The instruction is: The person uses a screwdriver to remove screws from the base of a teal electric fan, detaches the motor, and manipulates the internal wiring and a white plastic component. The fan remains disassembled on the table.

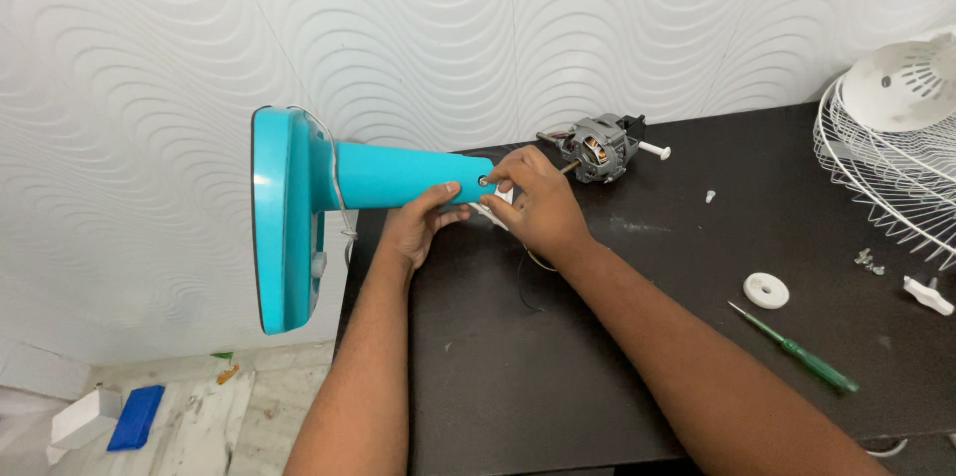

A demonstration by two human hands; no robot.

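A turquoise fan stand (378, 175) lies on its side, its round base (284, 217) hanging off the left edge of the dark table (558, 376). My left hand (416, 222) grips the stand's neck from below. My right hand (536, 202) pinches the neck's open end, where a small hole and a white part show. Just beyond my fingers lies a grey fan motor (600, 147) with a white shaft, joined to the stand by thin wires.
A green-handled screwdriver (797, 349), a white ring-shaped washer (766, 290), a white knob (928, 295), small screws (868, 260) and a white wire fan guard (891, 127) lie to the right. A blue block (136, 416) and a white box (84, 418) sit on the floor.
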